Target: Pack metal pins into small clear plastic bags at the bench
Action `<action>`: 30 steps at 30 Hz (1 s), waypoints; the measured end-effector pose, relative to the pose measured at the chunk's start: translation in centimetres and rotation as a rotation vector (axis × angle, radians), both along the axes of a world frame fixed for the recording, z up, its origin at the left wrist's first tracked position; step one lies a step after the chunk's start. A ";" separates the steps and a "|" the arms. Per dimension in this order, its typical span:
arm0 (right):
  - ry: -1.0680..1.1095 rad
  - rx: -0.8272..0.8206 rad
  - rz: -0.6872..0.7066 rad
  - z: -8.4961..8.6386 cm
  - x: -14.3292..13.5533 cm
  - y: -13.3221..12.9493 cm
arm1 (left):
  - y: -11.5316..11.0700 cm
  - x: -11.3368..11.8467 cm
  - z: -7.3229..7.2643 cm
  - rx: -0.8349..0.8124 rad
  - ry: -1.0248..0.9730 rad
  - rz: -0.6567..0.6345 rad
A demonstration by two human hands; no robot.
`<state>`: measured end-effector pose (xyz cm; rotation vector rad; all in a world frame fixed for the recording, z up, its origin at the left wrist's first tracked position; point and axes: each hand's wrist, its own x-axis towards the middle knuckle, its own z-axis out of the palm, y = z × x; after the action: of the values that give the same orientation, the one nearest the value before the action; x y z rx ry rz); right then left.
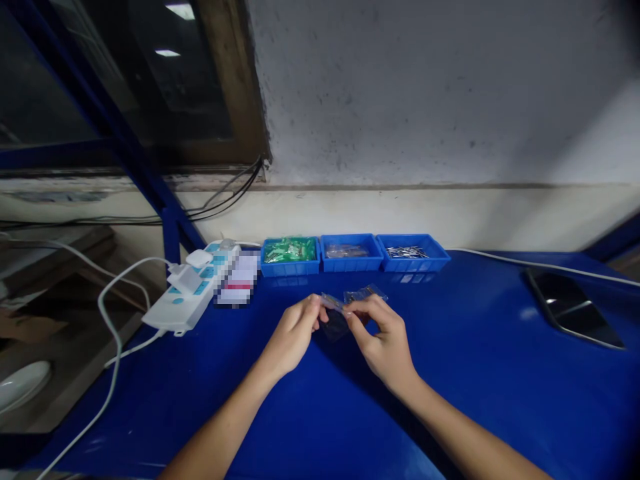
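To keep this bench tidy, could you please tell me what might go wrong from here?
The small clear packet is pinched in the fingers of the left hand and right hand, so it might slip. A second clear packet shows just past the right hand and could be nudged. The three blue bins have open tops, so a knock might spill their contents.

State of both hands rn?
Left hand: closed, holding one end of a clear plastic packet.
Right hand: closed, pinching the packet's other end.
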<state>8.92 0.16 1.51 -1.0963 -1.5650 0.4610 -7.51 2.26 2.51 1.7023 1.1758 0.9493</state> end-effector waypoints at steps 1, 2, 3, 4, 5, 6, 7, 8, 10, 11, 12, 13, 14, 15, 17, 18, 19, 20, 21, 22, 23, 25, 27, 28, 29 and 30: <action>-0.024 0.012 0.010 0.0 0.0 -0.1 | 0.0 -0.1 0.0 -0.025 -0.030 0.007; -0.044 0.019 0.020 0.0 0.0 -0.2 | 0.0 -0.1 0.1 -0.037 -0.052 0.007; -0.062 0.018 0.030 0.0 0.0 -0.2 | 0.0 -0.1 0.2 -0.040 -0.065 0.000; -0.074 0.008 0.043 0.1 0.0 -0.2 | 0.0 -0.1 0.3 -0.032 -0.068 -0.008; -0.082 -0.011 0.057 0.1 0.0 -0.3 | -0.1 -0.1 0.5 -0.011 -0.060 -0.016; -0.086 -0.038 0.070 0.1 0.0 -0.2 | -0.1 -0.1 0.6 0.027 -0.040 -0.016; -0.086 -0.073 0.083 0.2 0.0 -0.2 | -0.1 0.0 0.8 0.084 -0.010 -0.007; -0.080 -0.118 0.099 0.2 0.1 -0.1 | -0.2 0.0 0.9 0.158 0.029 0.009; -0.026 -0.248 0.145 0.3 0.1 0.1 | -0.3 0.1 1.0 0.318 0.117 0.046; 0.023 -0.331 0.177 0.3 0.1 0.2 | -0.3 0.1 0.9 0.383 0.158 0.053; 0.086 -0.414 0.213 0.3 0.1 0.3 | -0.4 0.1 0.9 0.435 0.192 0.051; 0.158 -0.488 0.244 0.3 0.1 0.4 | -0.4 0.2 0.8 0.472 0.219 0.043; 0.226 -0.546 0.268 0.3 0.1 0.5 | -0.4 0.2 0.7 0.500 0.239 0.028; 0.281 -0.585 0.280 0.3 0.1 0.6 | -0.4 0.2 0.5 0.524 0.254 0.011; 0.354 -0.619 0.277 0.4 0.1 0.7 | -0.4 0.2 0.3 0.564 0.277 -0.026; 0.380 -0.631 0.269 0.4 0.1 0.7 | -0.4 0.2 0.2 0.577 0.285 -0.042; 0.402 -0.640 0.263 0.4 0.1 0.8 | -0.4 0.2 0.1 0.580 0.291 -0.056; 0.422 -0.647 0.262 0.4 0.1 0.8 | -0.5 0.3 0.1 0.572 0.294 -0.064; 0.439 -0.651 0.262 0.4 0.1 0.8 | -0.5 0.3 0.2 0.550 0.289 -0.065; 0.449 -0.647 0.262 0.3 0.1 0.8 | -0.5 0.4 0.3 0.512 0.276 -0.060; 0.447 -0.634 0.258 0.3 0.1 0.9 | -0.5 0.4 0.4 0.458 0.255 -0.052; 0.392 -0.570 0.232 0.2 0.0 0.9 | -0.4 0.4 0.5 0.313 0.190 -0.032; 0.261 -0.442 0.174 0.0 0.0 0.8 | -0.2 0.4 0.6 0.136 0.094 -0.009; 0.177 -0.360 0.145 0.0 0.0 0.7 | -0.1 0.3 0.6 0.043 0.038 0.001; 0.096 -0.276 0.121 -0.1 0.0 0.7 | 0.0 0.2 0.6 -0.043 -0.019 0.010; 0.028 -0.196 0.106 -0.1 0.0 0.6 | 0.1 0.1 0.7 -0.117 -0.073 0.016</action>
<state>8.96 0.73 1.40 -1.1525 -1.5832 0.7107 -7.36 2.31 3.18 1.5558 1.1754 0.9266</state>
